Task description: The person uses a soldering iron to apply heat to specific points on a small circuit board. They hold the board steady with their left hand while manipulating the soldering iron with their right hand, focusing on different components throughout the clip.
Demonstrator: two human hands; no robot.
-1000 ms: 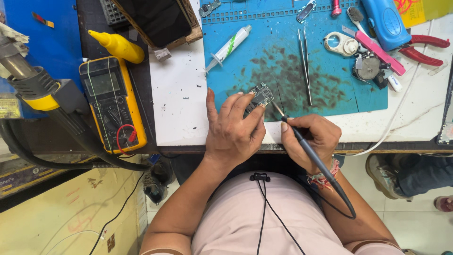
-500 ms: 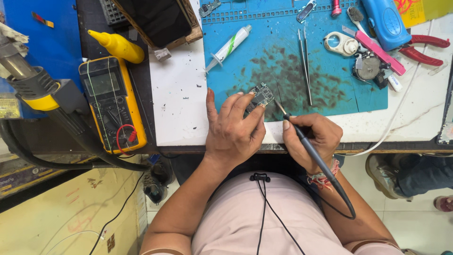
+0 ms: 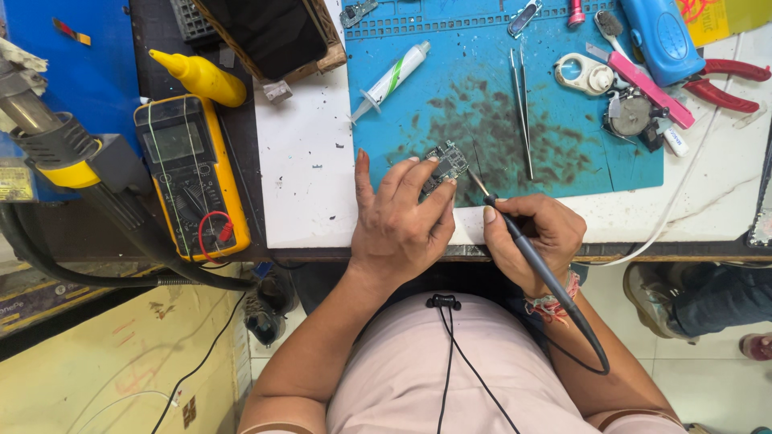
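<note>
A wooden tray (image 3: 331, 50) at the far edge of the table (image 3: 305, 185) holds a dark flat panel (image 3: 269, 30). On the blue work mat (image 3: 490, 104), near its front edge, lies a small circuit board (image 3: 447, 165), its long axis running diagonally from near left to far right. The left hand (image 3: 400, 221) rests palm down over the table edge, its fingers (image 3: 434, 197) pressed together on the board's near end, pinning it to the mat. The right hand (image 3: 537, 237) grips a dark soldering iron (image 3: 527, 245) like a pen, fingers clamped around the handle; the iron lies diagonally, its thin tip pointing up and to the left, just beside the board, and its cable trails back toward the person's body. Tweezers (image 3: 521, 104) and a syringe (image 3: 392, 80) lie farther back on the mat, and a yellow multimeter (image 3: 189, 173) sits well to the left.
</note>
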